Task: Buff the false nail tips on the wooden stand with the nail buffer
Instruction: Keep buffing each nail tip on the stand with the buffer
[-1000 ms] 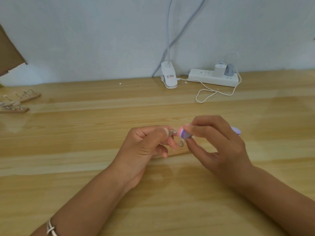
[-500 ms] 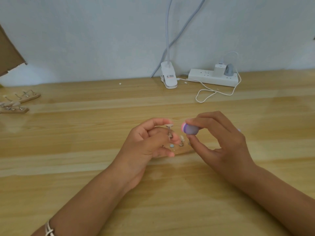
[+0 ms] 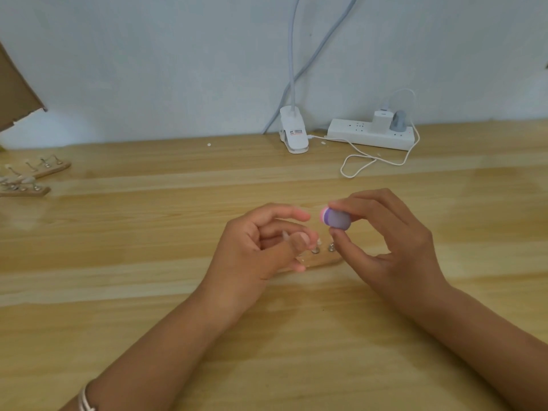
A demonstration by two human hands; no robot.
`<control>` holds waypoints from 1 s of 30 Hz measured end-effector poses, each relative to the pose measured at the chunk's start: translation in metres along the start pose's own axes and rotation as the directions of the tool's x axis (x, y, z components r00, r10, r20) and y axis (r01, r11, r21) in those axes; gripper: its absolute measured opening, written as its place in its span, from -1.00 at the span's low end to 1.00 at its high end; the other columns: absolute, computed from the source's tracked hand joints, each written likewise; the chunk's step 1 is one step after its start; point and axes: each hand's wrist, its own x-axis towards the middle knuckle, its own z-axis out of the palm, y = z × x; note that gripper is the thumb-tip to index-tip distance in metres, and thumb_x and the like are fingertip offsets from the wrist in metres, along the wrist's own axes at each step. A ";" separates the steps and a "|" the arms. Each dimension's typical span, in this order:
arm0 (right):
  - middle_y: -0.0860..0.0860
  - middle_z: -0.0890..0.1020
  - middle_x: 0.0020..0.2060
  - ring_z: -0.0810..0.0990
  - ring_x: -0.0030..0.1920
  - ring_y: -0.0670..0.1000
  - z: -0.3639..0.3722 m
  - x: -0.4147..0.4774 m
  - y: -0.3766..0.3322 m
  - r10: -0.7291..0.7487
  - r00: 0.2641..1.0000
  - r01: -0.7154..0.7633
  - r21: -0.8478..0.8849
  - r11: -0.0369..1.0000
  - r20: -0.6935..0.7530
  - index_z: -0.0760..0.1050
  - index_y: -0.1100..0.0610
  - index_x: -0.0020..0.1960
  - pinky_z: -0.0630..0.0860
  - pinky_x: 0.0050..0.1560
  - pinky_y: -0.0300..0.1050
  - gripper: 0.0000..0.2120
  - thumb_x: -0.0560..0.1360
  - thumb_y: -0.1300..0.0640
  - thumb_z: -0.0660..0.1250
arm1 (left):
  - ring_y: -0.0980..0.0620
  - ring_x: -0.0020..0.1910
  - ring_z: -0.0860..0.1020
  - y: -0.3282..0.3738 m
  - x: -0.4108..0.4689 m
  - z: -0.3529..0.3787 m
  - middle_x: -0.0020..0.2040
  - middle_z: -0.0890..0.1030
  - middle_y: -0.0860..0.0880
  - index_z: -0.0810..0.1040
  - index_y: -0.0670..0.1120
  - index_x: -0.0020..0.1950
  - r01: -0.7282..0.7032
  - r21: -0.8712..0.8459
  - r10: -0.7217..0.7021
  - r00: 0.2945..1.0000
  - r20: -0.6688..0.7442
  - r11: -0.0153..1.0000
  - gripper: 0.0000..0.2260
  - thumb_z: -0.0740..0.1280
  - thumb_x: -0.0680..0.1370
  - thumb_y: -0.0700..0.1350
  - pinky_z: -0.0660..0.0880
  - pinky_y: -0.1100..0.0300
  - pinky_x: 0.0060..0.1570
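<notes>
1. Nail buffer (image 3: 336, 218), pink and purple, sits just above the wooden stand (image 3: 324, 261), pinched between thumb and fingers of the right hand (image 3: 394, 241).
2. Left hand (image 3: 258, 250) covers the stand's left end, fingers curled, thumb pinching a pale false nail tip (image 3: 286, 235); blurred.
3. Stand lies flat on the table (image 3: 148, 292).

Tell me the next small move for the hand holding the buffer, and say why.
Probably lower the right hand leftward until the purple-and-pink oval nail buffer meets the pale false nail tip that the left hand seems to pinch over the small wooden stand; the buffer hangs clear of it.
</notes>
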 end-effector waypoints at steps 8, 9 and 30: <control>0.05 0.62 -0.07 0.63 -0.03 0.02 0.002 -0.001 -0.002 0.001 1.000 -0.002 0.013 1.000 0.027 0.62 0.26 0.12 0.55 0.02 -0.06 -0.72 0.42 0.41 0.46 | -0.09 -0.32 0.64 -0.008 -0.003 0.002 -0.21 0.70 -0.04 0.61 0.02 -0.22 -0.076 0.242 0.091 0.994 -0.052 0.967 -0.81 0.47 0.42 -0.28 0.56 0.19 -0.41; 0.06 0.62 -0.07 0.63 -0.03 0.02 0.002 -0.001 -0.001 -0.001 1.000 0.001 0.011 1.000 0.028 0.62 0.27 0.12 0.55 0.03 -0.06 -0.72 0.42 0.41 0.46 | -0.03 -0.33 0.62 -0.009 -0.003 0.002 -0.22 0.70 -0.02 0.63 0.01 -0.22 -0.075 0.262 0.089 0.995 -0.041 0.962 -0.79 0.47 0.43 -0.32 0.56 0.22 -0.39; 0.09 0.62 -0.06 0.62 -0.06 0.05 0.001 0.000 -0.001 0.021 1.000 -0.021 0.010 1.000 0.017 0.63 0.29 0.11 0.55 0.02 -0.08 -0.74 0.42 0.38 0.44 | -0.02 0.01 0.68 -0.011 -0.002 0.003 -0.01 0.71 -0.07 0.66 -0.17 0.11 -0.075 0.187 0.071 0.997 0.030 0.980 -0.72 0.45 0.44 -0.38 0.60 0.13 0.05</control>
